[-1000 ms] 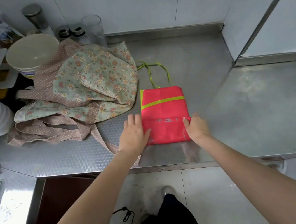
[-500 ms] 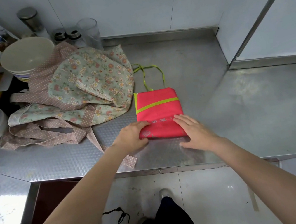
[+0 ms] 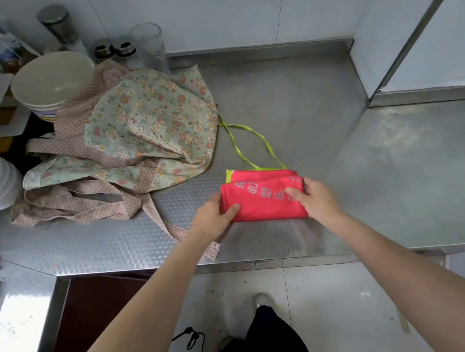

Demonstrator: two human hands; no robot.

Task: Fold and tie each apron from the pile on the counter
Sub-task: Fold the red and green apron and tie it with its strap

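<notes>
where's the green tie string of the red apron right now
In the head view, the green tie string trails across the counter from the folded red apron's far edge toward the floral apron pile.

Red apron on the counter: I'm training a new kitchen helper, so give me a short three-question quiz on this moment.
1. True or false: both hands grip the folded red apron.
2. Which colour are the red apron's ties? A blue, B lime green, C white.
3. On which side of the red apron does the floral apron lie, from the person's view?

Key: 1 true: left hand and right hand hold its two ends. 2 B. 3 The left, further back.
</notes>
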